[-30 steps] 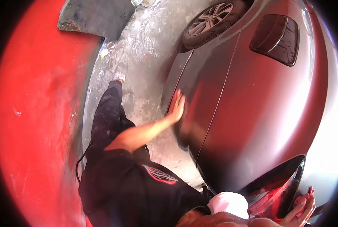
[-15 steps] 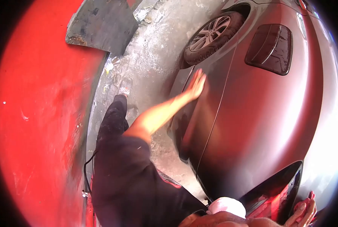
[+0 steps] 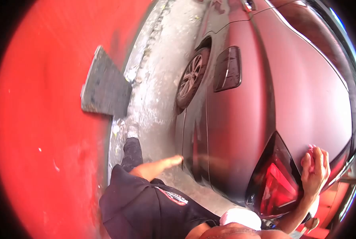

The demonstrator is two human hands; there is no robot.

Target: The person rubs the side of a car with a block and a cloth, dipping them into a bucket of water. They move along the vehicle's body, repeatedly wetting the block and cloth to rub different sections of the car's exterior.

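Observation:
My right hand (image 3: 316, 169) rests on the rear body panel of the dark grey car (image 3: 241, 127), just right of its red tail light (image 3: 279, 185). Its fingers are bent over a small pinkish-red thing (image 3: 311, 159), mostly hidden, like a pad or folded cloth. Low beside the car's rear corner is my left hand (image 3: 173, 161), slightly blurred, its fingers stretched out and holding nothing. A gap seems to lie between it and the bumper, though I cannot be sure. The fuel flap (image 3: 227, 68) sits farther along the side, above the wheel (image 3: 192, 75).
A large red surface (image 3: 50, 119) fills the left side, with a dark grey board (image 3: 107, 85) against it. Between that surface and the car runs a stained concrete floor (image 3: 156, 79). Behind the car, orange-red structures (image 3: 333, 201) show at the lower right.
The view has swung toward the car's rear, bringing the tail light and my right hand further in. My left hand has come back from the side panel to near the rear corner.

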